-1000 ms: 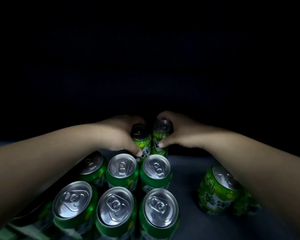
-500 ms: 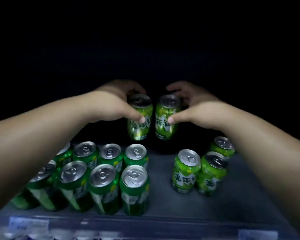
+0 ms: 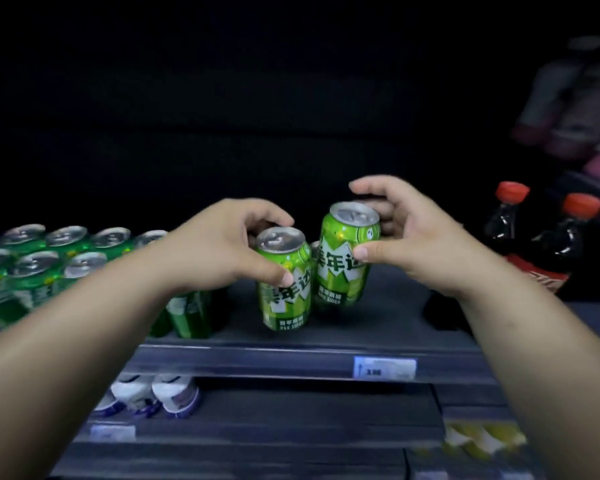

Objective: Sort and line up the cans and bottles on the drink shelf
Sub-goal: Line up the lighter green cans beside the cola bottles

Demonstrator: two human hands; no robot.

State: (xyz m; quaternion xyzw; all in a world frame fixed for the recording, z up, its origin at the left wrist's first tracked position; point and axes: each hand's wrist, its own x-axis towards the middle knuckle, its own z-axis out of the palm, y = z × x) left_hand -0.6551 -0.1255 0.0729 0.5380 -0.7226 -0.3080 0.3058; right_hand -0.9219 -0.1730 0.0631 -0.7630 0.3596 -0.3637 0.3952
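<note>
Head: cans (image 3: 286,301) in left hand (image 3: 219,247), right hand (image 3: 418,237)

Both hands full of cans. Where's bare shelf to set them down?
Bare shelf lies below the left held can and right held can, between the green can block and the cola bottles. Left side is packed; behind the right hand is hidden.

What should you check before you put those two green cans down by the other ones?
1. Grip of left hand on left can: ok.
2. Grip of right hand on right can: ok.
3. Both labels face front: ok.
4. Bare shelf beside the green can rows: ok.
5. Room at the shelf's back: cannot tell, too dark.
6. The cola bottles out of the way: ok, far right.
</note>
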